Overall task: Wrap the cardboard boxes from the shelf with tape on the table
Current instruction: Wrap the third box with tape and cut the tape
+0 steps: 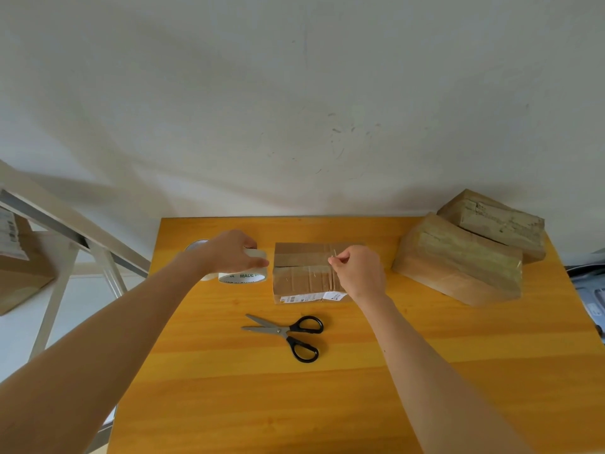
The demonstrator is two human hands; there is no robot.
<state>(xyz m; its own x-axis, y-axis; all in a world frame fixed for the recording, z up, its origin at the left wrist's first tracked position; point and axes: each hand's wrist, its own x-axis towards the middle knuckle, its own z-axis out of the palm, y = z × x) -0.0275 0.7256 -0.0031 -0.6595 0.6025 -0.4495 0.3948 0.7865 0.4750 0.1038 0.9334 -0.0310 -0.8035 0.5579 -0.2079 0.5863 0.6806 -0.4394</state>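
Observation:
A flat cardboard box (302, 271) lies in the middle of the orange table (327, 388), with clear tape across its top and a white label at its near edge. My left hand (234, 252) grips a roll of clear tape (244, 273) just left of the box. My right hand (358, 271) pinches the free end of the tape strip above the box's right part. The strip between roll and fingers is barely visible.
Black-handled scissors (288, 334) lie open in front of the box. Two taped cardboard boxes (458, 260) (497, 224) are stacked at the table's far right corner. A white metal shelf (65, 224) with a cardboard box (19, 270) stands at the left. A wall is behind the table.

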